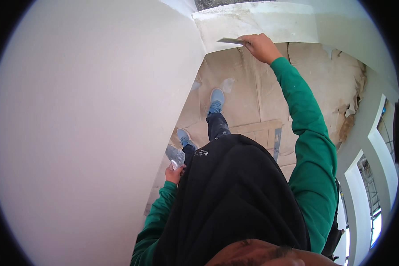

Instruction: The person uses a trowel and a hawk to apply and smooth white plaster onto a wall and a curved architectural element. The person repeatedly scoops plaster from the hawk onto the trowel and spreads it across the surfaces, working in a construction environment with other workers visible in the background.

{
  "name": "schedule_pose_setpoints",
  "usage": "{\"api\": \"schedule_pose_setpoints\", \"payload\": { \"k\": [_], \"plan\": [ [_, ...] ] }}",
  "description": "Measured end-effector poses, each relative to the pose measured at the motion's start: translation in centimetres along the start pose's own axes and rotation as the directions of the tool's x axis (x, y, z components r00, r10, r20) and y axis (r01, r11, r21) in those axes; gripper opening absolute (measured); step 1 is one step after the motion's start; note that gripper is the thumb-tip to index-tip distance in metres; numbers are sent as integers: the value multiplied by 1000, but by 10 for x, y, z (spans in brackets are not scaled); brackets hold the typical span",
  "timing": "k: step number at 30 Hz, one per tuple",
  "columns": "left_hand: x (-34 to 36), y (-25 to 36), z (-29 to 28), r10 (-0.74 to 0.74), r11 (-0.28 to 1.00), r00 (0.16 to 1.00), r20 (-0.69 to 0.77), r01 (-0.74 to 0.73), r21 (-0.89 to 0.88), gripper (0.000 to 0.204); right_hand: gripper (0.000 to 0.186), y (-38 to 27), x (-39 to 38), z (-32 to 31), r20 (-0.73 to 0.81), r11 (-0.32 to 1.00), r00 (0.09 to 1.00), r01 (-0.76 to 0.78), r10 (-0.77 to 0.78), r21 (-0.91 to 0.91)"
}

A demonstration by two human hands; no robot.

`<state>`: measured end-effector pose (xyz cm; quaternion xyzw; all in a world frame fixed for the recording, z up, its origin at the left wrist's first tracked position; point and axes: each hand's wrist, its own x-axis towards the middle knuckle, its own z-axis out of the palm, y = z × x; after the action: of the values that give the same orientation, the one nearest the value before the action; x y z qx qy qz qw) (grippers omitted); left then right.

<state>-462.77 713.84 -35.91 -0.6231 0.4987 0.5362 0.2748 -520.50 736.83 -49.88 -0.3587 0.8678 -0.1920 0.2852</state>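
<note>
My right hand (262, 48) stretches far ahead, its fingers closed round a putty knife (229, 41). The thin flat blade shows almost edge-on and lies against or just in front of the low white wall section (261, 25); contact cannot be told. Low on the left, my left hand (173, 173) grips a second putty knife (175, 155) with a wide grey blade, held by my side close to the big white wall (93, 111). The handles of both tools are mostly hidden by my fingers.
Brown paper sheeting (239, 106) covers the floor, torn at the right. A grey strip (277, 144) lies on it near my right side. Window openings (370, 186) with white frames line the right. My shoes (217, 96) stand beside the left wall.
</note>
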Motion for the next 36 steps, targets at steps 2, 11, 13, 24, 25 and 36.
{"api": "schedule_pose_setpoints", "payload": {
  "k": [2,11,13,24,25,36],
  "plan": [
    [3,3,-3,20,1000,1000,11,-20,13,12,28,0,20,10,19,987,996,-83,82,134],
    [-3,26,-7,49,999,999,-13,-49,7,12,28,17,165,9,-232,974,962,-179,144,-136],
    [-8,40,-5,37,999,999,-10,-37,-19,12,25,11,184,-1,-459,925,834,-375,306,-64],
    [17,-11,-14,194,975,981,3,-193,112,22,35,-69,129,79,-406,756,758,-171,511,631],
    [18,-11,-14,158,985,987,18,-159,63,23,34,-76,129,76,-353,730,778,-190,520,656],
    [3,14,-4,-15,999,1000,6,15,-44,19,32,-60,115,46,-427,761,684,-299,592,576]
  ]
}}
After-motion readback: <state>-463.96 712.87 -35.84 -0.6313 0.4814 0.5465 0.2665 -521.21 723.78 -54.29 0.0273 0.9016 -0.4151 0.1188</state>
